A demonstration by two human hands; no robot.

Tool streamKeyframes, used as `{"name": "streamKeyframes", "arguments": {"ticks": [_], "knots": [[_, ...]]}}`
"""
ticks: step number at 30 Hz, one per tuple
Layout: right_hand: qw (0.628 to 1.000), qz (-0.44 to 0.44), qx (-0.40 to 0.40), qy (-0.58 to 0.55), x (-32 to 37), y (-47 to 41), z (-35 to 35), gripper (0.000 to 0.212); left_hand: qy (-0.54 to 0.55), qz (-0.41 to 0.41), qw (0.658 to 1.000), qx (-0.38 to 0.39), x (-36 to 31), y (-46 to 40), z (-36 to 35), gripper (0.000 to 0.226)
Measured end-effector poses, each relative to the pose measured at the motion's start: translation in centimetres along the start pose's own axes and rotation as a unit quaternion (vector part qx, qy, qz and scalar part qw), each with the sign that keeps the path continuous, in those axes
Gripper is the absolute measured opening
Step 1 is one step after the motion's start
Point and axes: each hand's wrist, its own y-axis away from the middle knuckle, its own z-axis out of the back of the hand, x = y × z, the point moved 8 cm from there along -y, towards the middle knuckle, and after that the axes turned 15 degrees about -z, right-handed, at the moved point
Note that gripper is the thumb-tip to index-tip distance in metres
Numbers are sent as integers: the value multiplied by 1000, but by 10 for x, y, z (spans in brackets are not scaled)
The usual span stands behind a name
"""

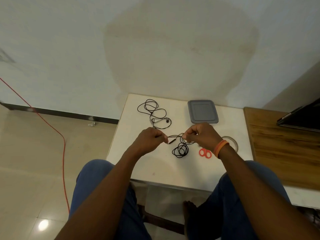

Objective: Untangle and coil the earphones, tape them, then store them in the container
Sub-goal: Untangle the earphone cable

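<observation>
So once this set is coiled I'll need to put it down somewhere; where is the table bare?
Bare: the near strip of the white table before the knees, and the patch between the second earphones and grey container. Crowded: around the scissors, tape roll and both hands.

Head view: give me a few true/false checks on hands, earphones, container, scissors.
1. Both hands, left hand and right hand, pinch the black earphone cable. True.
2. The grey container is open. False: its lid is on.
3. A second earphone set lies loose on the white table. True.
4. The red scissors are in the left hand. False: they lie on the table by the right wrist.
</observation>
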Motion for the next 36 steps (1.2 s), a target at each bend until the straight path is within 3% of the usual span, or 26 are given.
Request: {"name": "streamKeyframes", "arguments": {"ticks": [6, 9, 14, 20, 28, 30, 33, 36], "knots": [[998, 33, -52, 22, -2, -3, 26, 6, -178, 42, 976, -118, 27, 3, 47, 21], [997, 32, -74, 21, -5, -3, 35, 4, -210, 70, 965, -142, 43, 3, 55, 22], [993, 50, -101, 35, 0, 0, 28, 7, -278, 50, 957, -73, 54, -3, 25, 28], [989, 56, -95, 103, -2, -2, 8, 7, -426, 17, 905, 9, 65, -7, 1, 30], [983, 50, -120, 128, 1, 1, -13, 12, -461, 36, 886, 48, 69, -5, -7, 33], [982, 50, -132, 123, 2, 2, -13, 13, -402, 16, 916, 12, 61, -9, -1, 43], [982, 52, -134, 122, 3, 0, -17, 12, -128, -27, 989, -74, 33, -13, 3, 34], [981, 62, -134, 127, 7, 0, -25, 10, 45, -55, 996, -49, -3, -12, -13, 21]]}}
